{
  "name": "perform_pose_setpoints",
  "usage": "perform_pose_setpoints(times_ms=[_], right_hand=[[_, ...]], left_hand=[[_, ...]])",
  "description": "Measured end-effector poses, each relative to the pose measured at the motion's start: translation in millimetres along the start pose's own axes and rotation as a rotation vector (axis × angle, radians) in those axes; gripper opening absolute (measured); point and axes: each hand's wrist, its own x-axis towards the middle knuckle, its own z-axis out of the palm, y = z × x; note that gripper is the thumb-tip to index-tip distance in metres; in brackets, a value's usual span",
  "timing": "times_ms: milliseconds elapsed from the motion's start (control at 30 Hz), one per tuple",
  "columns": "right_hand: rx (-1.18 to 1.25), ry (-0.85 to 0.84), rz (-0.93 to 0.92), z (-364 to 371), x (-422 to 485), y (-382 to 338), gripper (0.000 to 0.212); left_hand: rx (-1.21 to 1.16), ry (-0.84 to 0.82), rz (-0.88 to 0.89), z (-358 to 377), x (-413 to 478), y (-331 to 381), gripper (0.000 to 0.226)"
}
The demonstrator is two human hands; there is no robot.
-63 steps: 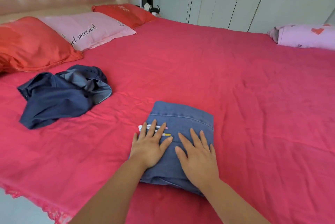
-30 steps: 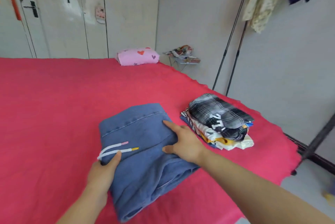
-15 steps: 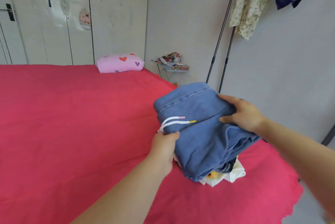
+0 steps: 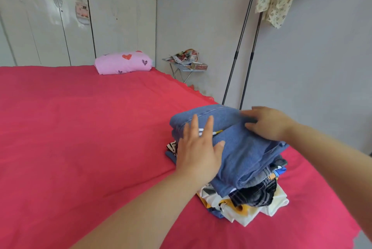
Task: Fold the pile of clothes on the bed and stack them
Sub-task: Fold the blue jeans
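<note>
- Half a second ago the folded denim garment (image 4: pixel 247 154) was in the air between both hands. Now it lies on top of the stack (image 4: pixel 227 204) of folded clothes near the bed's right edge, covering the plaid piece that topped the pile a second ago.
- The left hand (image 4: pixel 198 152) has let go: its fingers are straight and spread, palm against the denim's left side, holding nothing. The right hand (image 4: pixel 267 123) lies on the far top corner with fingers extended, apparently pressing rather than gripping (motion blur softens its fingertips).
- For the task this reads as one more item stacked. What likely remains is squaring it up, then fetching the dark garment seen near the pillows two seconds ago, now out of view.
- The denim is thick and twill-textured, folded into a bulky block with a stitched seam along its far edge and a white drawstring (image 4: pixel 217 132) with a yellow tip peeking out. It sits slightly skewed over thinner layers: black-and-grey plaid (image 4: pixel 255 194) and cream printed cotton (image 4: pixel 247 213) splaying out below.
- The red sheet (image 4: pixel 80 127) underneath is smooth, with shallow creases.
</note>
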Motion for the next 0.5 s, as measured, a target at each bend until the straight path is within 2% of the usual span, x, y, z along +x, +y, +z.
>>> perform_pose_setpoints(times_ms=[100,133,233,333,500], right_hand=[[0.001,0.152,0.002,-18.3,-6.0,-17.9,0.045],[-0.012,0.156,0.004,-14.5,-8.1,-20.3,0.047],[-0.168,0.025,0.038,42.1,-21.5,-16.2,0.056],[-0.178,-0.017,0.102,88.5,-23.1,-7.0,0.057],[-0.148,-0.040,0.115,77.9,-10.7,-2.3,0.057]], left_hand=[[0.161,-0.136,0.036,3.5,29.7,11.1,0.060],[0.209,-0.187,0.041,9.7,36.4,10.3,0.061],[0.306,-0.357,0.031,46.0,34.8,-5.8,0.065],[0.326,-0.368,0.015,75.3,28.5,-21.5,0.065],[0.342,-0.431,0.062,58.3,40.3,-16.6,0.067]])
